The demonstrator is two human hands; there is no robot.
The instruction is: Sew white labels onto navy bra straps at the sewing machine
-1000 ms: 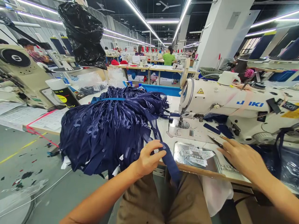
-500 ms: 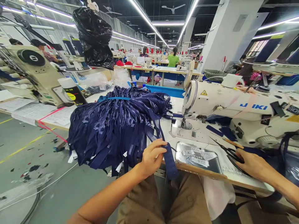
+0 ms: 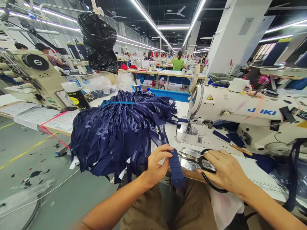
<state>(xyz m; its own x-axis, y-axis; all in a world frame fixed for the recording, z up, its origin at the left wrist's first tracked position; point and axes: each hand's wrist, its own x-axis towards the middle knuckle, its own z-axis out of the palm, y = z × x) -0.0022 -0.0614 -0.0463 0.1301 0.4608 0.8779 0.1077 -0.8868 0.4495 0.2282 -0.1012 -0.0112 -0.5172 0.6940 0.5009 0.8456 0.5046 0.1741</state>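
My left hand (image 3: 155, 167) pinches a navy fabric strap (image 3: 177, 169) that hangs off the table's front edge and leads back up into a big heap of navy straps (image 3: 120, 131). My right hand (image 3: 224, 171) grips black-handled scissors (image 3: 205, 166), their blades pointing left toward the strap, close to my left fingers. Both hands are over the front edge of the sewing table (image 3: 249, 164), above my lap. The scissors lie over a shiny metal tray (image 3: 189, 155).
A white JUKI sewing machine (image 3: 240, 111) stands at the right with its needle area (image 3: 189, 127) behind my hands. Another machine (image 3: 35, 76) and a black-labelled cone (image 3: 74, 94) stand at the left. A black plastic bag (image 3: 99, 41) hangs overhead. People work at far tables.
My right hand picked up the scissors from the table at the right and brought them left to the strap. My left hand lifted the strap end slightly.
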